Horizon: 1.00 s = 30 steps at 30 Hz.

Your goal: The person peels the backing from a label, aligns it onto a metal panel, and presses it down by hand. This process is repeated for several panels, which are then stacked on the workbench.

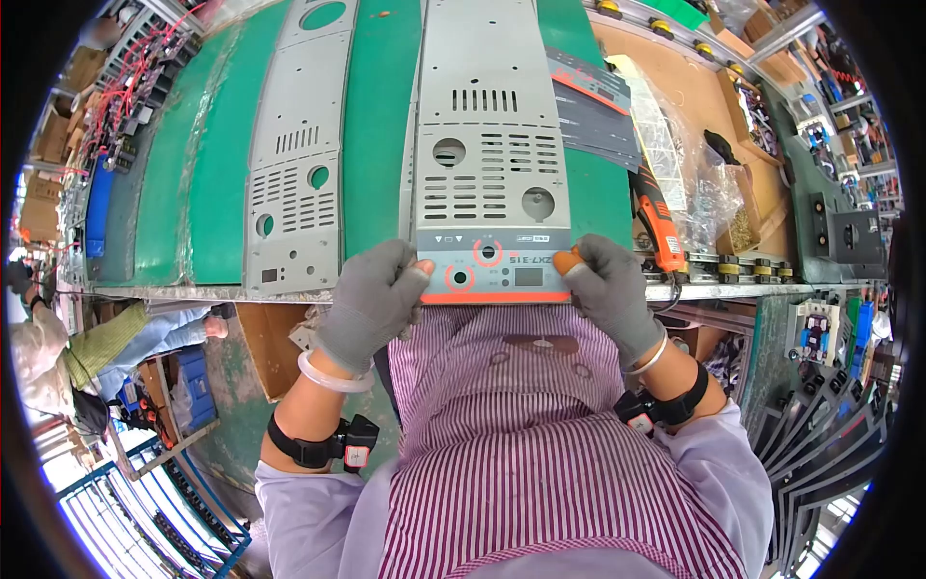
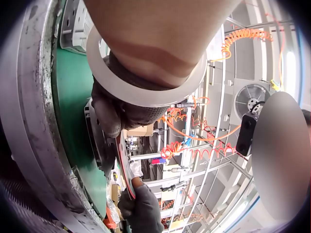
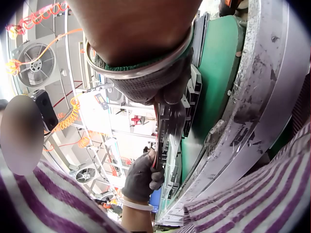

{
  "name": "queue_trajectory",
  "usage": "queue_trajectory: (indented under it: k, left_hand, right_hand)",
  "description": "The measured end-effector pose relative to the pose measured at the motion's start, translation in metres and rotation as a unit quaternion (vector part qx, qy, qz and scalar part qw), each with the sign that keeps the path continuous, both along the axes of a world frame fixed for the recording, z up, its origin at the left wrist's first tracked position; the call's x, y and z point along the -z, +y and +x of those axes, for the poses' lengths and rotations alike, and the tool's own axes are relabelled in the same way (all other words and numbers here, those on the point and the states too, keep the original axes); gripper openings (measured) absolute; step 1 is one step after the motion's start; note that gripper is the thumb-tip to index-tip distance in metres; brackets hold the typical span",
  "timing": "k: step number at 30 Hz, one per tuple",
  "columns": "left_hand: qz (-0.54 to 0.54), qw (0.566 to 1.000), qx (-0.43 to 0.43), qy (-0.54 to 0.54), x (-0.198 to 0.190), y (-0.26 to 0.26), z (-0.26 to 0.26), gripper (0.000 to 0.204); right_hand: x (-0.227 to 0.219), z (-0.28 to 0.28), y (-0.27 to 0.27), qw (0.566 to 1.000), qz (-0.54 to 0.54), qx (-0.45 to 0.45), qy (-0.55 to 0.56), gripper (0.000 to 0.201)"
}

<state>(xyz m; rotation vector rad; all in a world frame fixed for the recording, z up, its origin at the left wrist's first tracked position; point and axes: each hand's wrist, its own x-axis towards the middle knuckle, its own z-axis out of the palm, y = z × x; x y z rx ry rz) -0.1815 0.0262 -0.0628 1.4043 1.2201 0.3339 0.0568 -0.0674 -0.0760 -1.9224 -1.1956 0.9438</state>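
Head: grey-gloved left hand and right hand are pinching a grey, orange-edged rectangular faceplate (red-ringed holes) at the six-o'clock end of a slotted grey metal panel. Left wrist, then right: both are gripping its edges.

The left hand and the right hand over there are in matching grey gloves, finely knitted, with a bare thumb tip poking out on the left. Green edging shows at the right cuff. A chunky white bangle rings the left wrist; a thin silvery bangle circles the right. Each forearm has a black strap, left strap and right strap, bearing a small dark camera with a red-bordered white label. The sleeves are pale lavender, under an apron striped purple and white, edged with a curved checked band. Up by the head sits a blocky black camera unit.
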Motion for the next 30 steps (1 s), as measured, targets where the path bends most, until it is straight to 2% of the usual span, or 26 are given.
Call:
queue_trajectory:
  k: [13, 23, 24, 25, 26, 27, 29, 30]
  left_hand:
    - [0.004, 1.0, -0.005, 0.005, -0.003, -0.001, 0.003, 0.02]
    - [0.015, 0.999, -0.003, 0.029, -0.007, -0.003, 0.007, 0.02]
    - [0.02, 0.999, -0.001, 0.036, -0.007, -0.003, 0.006, 0.02]
    - [0.148, 0.985, 0.041, 0.082, -0.003, -0.003, 0.005, 0.022]
    - [0.274, 0.95, 0.082, 0.126, 0.007, -0.003, 0.001, 0.023]
    - [0.394, 0.896, 0.12, 0.168, 0.011, -0.003, -0.001, 0.025]
    - [0.377, 0.874, 0.125, 0.281, -0.006, -0.008, 0.005, 0.027]
    - [0.367, 0.858, 0.124, 0.337, -0.013, -0.011, 0.009, 0.029]
  right_hand:
    - [0.005, 0.001, -0.002, 1.0, 0.007, 0.008, 0.009, 0.018]
    - [0.002, 0.0, 0.0, 0.999, 0.021, -0.006, -0.041, 0.018]
    - [0.002, 0.0, -0.001, 0.997, 0.035, -0.014, -0.07, 0.019]
    - [0.002, 0.0, -0.002, 0.994, 0.049, -0.022, -0.099, 0.02]
    - [0.002, 0.0, -0.003, 0.989, 0.063, -0.031, -0.128, 0.021]
    - [0.003, 0.002, -0.002, 0.973, 0.106, -0.054, -0.196, 0.022]
    - [0.005, 0.01, -0.002, 0.92, 0.192, -0.102, -0.327, 0.025]
    - [0.003, 0.014, -0.004, 0.923, 0.17, -0.11, -0.328, 0.024]
